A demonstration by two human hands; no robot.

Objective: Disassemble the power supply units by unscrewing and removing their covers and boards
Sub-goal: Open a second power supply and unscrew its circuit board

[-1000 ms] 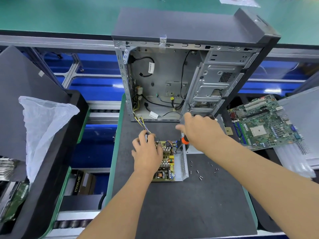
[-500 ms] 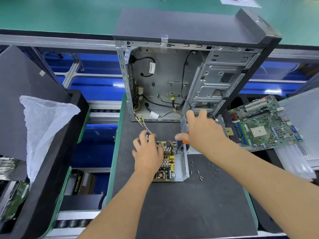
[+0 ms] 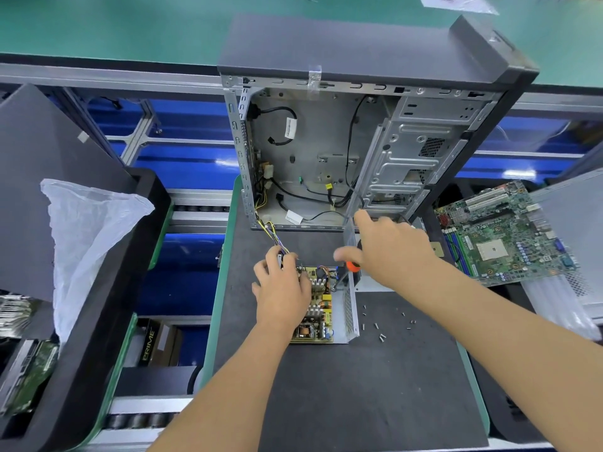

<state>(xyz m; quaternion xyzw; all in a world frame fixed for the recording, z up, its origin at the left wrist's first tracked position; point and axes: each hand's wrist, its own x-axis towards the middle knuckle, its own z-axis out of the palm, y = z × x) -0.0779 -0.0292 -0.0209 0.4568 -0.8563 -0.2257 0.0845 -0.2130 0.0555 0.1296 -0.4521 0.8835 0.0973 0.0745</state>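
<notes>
We see the PSU board [image 3: 318,305] in its open metal shell [image 3: 350,308] at the middle of the dark mat [image 3: 359,386], at 6 o'clock from the PC case [image 3: 326,158]. The left hand [image 3: 282,288] lies on the board, fingers curled on the wire bundle [image 3: 274,238] at its 12 o'clock end. The right hand [image 3: 388,252] grips an orange-handled screwdriver [image 3: 351,266] at the board's 1 o'clock corner, forefinger stretched out; loose screws [image 3: 381,324] lie at 3 o'clock from the shell, a motherboard [image 3: 502,233] further that way.
</notes>
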